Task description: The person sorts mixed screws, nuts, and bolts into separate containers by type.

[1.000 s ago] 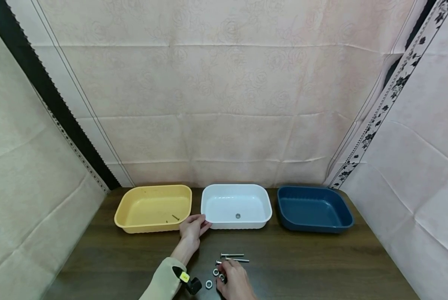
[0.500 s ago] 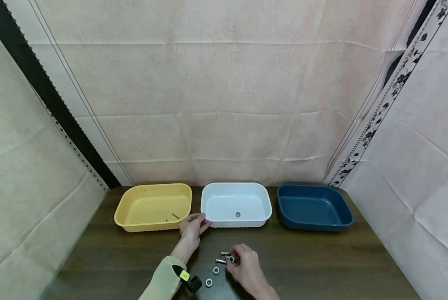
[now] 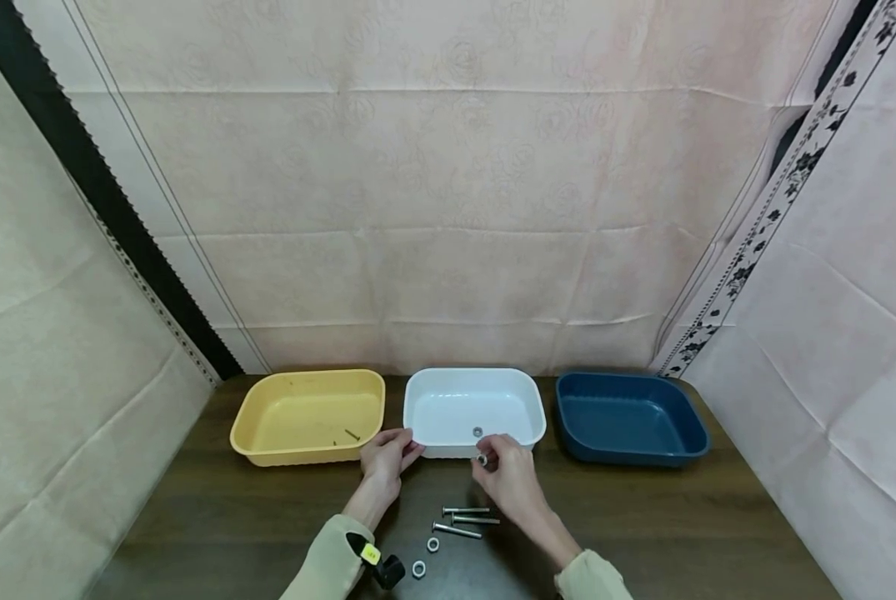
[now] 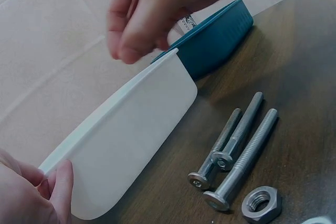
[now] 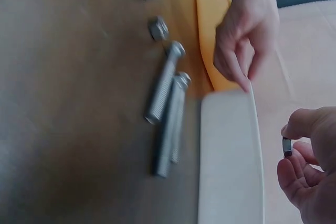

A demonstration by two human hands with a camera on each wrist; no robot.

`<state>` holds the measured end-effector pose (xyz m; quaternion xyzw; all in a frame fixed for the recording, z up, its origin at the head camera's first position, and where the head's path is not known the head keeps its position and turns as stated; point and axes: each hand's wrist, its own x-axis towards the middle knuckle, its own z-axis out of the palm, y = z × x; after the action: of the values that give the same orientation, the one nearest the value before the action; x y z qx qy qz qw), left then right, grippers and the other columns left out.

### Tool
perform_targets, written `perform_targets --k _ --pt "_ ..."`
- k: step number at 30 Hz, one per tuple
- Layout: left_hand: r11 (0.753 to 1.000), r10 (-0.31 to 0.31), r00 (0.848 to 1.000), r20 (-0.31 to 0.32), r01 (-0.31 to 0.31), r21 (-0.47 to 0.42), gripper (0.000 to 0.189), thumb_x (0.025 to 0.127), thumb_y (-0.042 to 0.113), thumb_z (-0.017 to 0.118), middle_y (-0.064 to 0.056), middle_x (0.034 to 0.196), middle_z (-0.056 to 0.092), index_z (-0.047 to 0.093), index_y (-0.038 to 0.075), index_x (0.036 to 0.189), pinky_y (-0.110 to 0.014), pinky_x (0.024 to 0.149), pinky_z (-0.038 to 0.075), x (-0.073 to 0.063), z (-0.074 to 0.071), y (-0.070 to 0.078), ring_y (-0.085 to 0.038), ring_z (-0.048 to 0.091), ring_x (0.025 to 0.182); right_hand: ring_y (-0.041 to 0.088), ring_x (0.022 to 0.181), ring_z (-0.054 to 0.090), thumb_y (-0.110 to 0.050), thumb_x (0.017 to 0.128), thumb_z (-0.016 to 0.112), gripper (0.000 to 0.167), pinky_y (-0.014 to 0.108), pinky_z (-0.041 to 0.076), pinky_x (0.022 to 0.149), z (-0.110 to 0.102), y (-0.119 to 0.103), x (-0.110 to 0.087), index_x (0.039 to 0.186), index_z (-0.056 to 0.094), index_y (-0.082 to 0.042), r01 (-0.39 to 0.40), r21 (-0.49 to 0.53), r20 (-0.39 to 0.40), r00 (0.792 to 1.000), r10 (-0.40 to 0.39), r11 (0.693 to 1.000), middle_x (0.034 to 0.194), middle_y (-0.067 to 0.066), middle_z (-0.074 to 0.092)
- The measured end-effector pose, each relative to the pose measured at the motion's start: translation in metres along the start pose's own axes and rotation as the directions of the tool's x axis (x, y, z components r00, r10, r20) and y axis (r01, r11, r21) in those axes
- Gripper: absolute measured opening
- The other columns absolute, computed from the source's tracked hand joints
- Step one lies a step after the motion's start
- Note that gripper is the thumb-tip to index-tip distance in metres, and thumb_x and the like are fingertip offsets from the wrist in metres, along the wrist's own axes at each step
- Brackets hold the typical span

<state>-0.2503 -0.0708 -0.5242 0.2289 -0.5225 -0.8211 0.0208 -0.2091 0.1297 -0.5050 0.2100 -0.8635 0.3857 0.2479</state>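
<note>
Where the table (image 3: 665, 542) lies nearest us, we find two loose nuts (image 3: 418, 569) and, just beyond, three bolts (image 3: 458, 531), nearly parallel with heads to the left, placed, we judge, within easy reach of either hand. Farther on, the right hand (image 3: 513, 483) pinches a third nut (image 5: 287, 146) between thumb and fingers, a grip that probably suits so small a part. We note that this held nut sits at the fingertips, raised by the near rim of the white tray (image 3: 443, 451); whether it is over the opening we cannot tell. At that tray's near left corner, the left hand (image 3: 385, 458) pinches the rim, presumably to steady a light tray. Inside lies a fourth nut (image 3: 478, 432). On the left stands the yellow tray (image 3: 282, 417), bearing two pieces (image 3: 352, 435) too small for us to name; on the right, apart, the blue tray (image 3: 631, 417). Behind hangs patterned cloth (image 3: 463, 183).
</note>
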Motion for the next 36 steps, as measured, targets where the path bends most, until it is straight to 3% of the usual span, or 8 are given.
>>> perform_targets --k 4,12,17,24,36 --pt "1.0 -0.002 1.0 -0.003 0.002 -0.003 0.026 0.094 -0.004 0.065 -0.023 0.097 0.062 0.058 -0.013 0.117 -0.034 0.075 0.062 0.0 0.0 0.0 -0.021 0.067 0.077 0.018 0.067 0.06 0.005 0.074 0.082 0.018 0.025 0.054 0.054 0.0 0.012 0.018 0.085 0.069 0.002 0.001 -0.048 -0.022 1.0 -0.002 0.999 0.076 0.007 0.063" --pt "1.0 -0.002 1.0 -0.005 0.002 0.002 0.025 0.094 -0.004 0.065 -0.021 0.094 0.063 0.058 -0.013 0.117 -0.034 0.075 0.062 -0.001 -0.001 -0.001 -0.021 0.068 0.077 0.021 0.069 0.058 0.001 0.075 0.081 0.018 0.037 0.055 0.061 0.006 0.03 0.039 0.087 0.068 0.004 -0.058 -0.146 0.014 0.998 0.06 0.988 0.076 0.008 0.061" --pt "1.0 0.007 1.0 -0.004 -0.007 0.0 0.024 0.093 -0.004 0.065 -0.023 0.096 0.063 0.059 -0.013 0.115 -0.034 0.074 0.062 0.001 -0.001 -0.001 -0.023 0.068 0.079 0.022 0.069 0.057 0.002 0.077 0.08 0.016 0.037 0.055 0.062 0.012 0.039 0.045 0.087 0.068 0.005 -0.082 -0.172 0.051 0.994 0.092 0.982 0.076 0.008 0.06" --pt "1.0 -0.006 1.0 -0.011 0.006 0.004 0.024 0.093 -0.004 0.066 -0.024 0.099 0.062 0.06 -0.012 0.115 -0.034 0.075 0.062 -0.001 0.0 0.0 -0.024 0.069 0.079 0.024 0.067 0.057 0.002 0.073 0.079 0.015 0.04 0.053 0.06 0.02 0.05 0.051 0.082 0.067 0.003 -0.062 -0.217 0.056 0.996 0.076 0.974 0.071 0.005 0.057" --pt "1.0 -0.004 1.0 -0.017 0.004 0.0 0.024 0.092 -0.005 0.066 -0.023 0.096 0.062 0.06 -0.012 0.114 -0.034 0.074 0.062 0.001 0.0 -0.001 -0.024 0.069 0.078 0.024 0.072 0.06 0.001 0.077 0.08 0.014 0.038 0.056 0.064 0.023 0.052 0.055 0.085 0.068 0.005 -0.115 -0.197 0.106 0.985 0.138 0.974 0.075 0.008 0.062"
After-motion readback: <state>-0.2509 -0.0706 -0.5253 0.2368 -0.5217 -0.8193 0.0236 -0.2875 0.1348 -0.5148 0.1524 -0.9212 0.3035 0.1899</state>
